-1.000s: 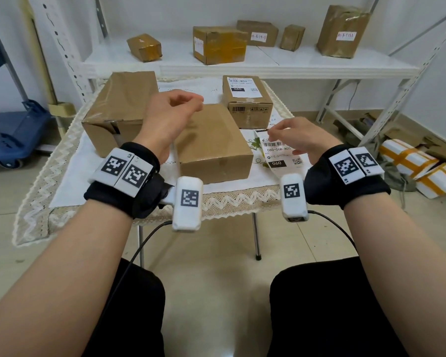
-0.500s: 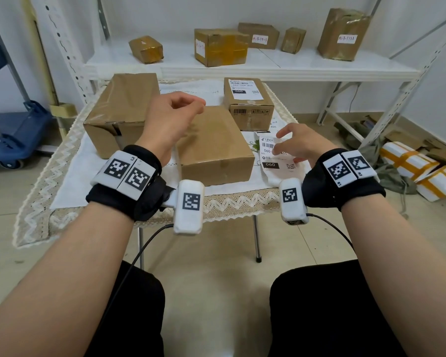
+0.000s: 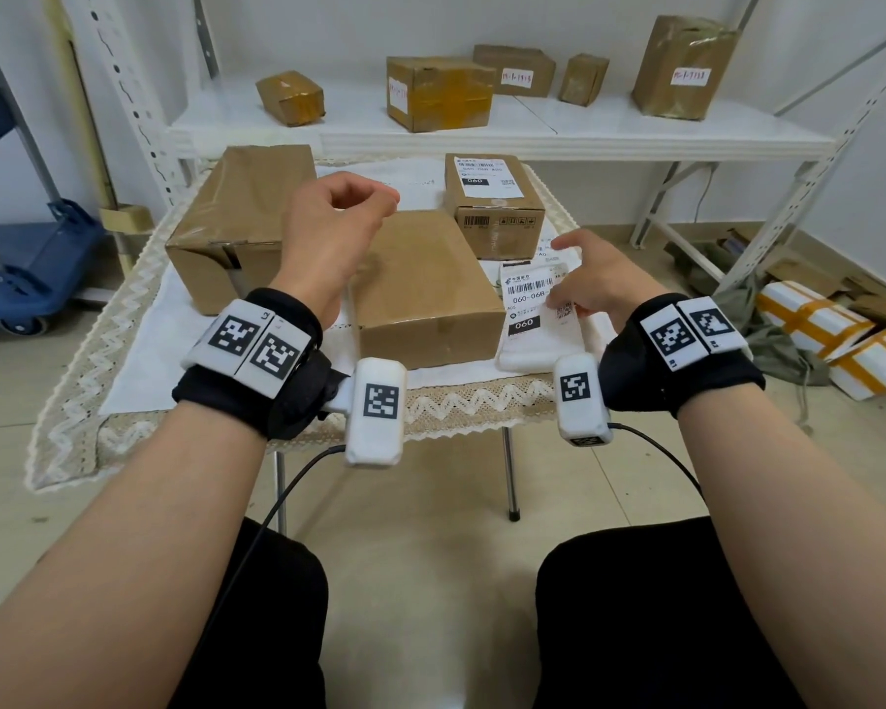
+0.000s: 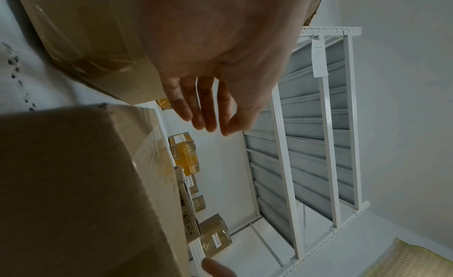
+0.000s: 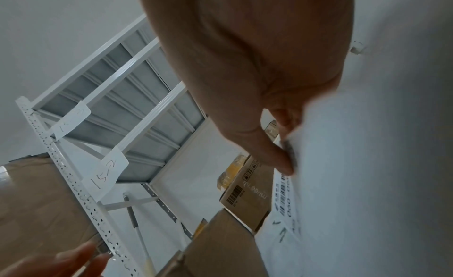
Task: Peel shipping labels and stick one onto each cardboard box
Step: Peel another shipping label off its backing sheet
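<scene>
Three cardboard boxes stand on the small cloth-covered table (image 3: 124, 345). The large left box (image 3: 236, 212) and the plain middle box (image 3: 425, 284) bear no label; the far small box (image 3: 492, 197) has a shipping label on its top. A stack of shipping labels (image 3: 528, 319) lies right of the middle box. My right hand (image 3: 589, 284) rests at the stack's right edge, thumb on the top label (image 5: 284, 199), with a finger seemingly behind its raised edge. My left hand (image 3: 338, 217) hovers above the middle box (image 4: 73, 184), loosely curled and holding nothing.
A white shelf (image 3: 533, 125) behind the table carries several taped boxes. A blue cart (image 3: 21, 268) stands at the left. White parcels with orange tape (image 3: 829, 335) lie on the floor at the right. My knees sit below the table's front edge.
My right hand has brought the label it held in the air down onto the stack. The left hand has hardly moved.
</scene>
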Tool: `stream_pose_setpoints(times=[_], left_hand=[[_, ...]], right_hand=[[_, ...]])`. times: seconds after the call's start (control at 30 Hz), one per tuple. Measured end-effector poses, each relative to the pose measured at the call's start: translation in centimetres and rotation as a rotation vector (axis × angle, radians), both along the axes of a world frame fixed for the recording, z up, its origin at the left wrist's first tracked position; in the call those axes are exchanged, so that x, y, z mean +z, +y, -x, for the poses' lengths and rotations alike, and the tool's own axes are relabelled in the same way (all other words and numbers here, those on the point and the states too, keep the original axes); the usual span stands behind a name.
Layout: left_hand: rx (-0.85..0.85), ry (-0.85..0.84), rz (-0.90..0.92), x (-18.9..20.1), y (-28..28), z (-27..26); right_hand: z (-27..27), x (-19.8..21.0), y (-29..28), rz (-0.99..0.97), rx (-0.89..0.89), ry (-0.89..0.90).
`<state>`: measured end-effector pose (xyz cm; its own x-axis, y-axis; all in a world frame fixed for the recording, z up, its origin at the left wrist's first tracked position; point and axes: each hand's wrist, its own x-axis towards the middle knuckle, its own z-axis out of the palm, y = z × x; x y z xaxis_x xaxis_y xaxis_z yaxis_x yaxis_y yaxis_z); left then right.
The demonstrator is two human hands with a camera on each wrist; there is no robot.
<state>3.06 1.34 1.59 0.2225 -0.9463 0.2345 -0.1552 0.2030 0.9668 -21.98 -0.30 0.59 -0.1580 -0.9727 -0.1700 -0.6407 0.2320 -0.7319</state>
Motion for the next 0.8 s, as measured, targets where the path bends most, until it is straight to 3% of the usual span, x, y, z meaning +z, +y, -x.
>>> stream_pose_setpoints(times=[0.37,0.57,0.8], left_hand=[[-0.085,-0.074,0.027,0.2,0.6,0.7],[-0.352,-0.167,0.121,0.4,2.1,2.2],[-0.545,-0.253,0.081,0.1,2.6,4.6]], right_hand=[[-0.6,0.5,-0.1,0.228,-0.064,-0.274],[-1.2,1.1,0.5,0.239,-0.022,-0.343],[-1.6,1.7,1.4,0.216,0.004,-0.367]])
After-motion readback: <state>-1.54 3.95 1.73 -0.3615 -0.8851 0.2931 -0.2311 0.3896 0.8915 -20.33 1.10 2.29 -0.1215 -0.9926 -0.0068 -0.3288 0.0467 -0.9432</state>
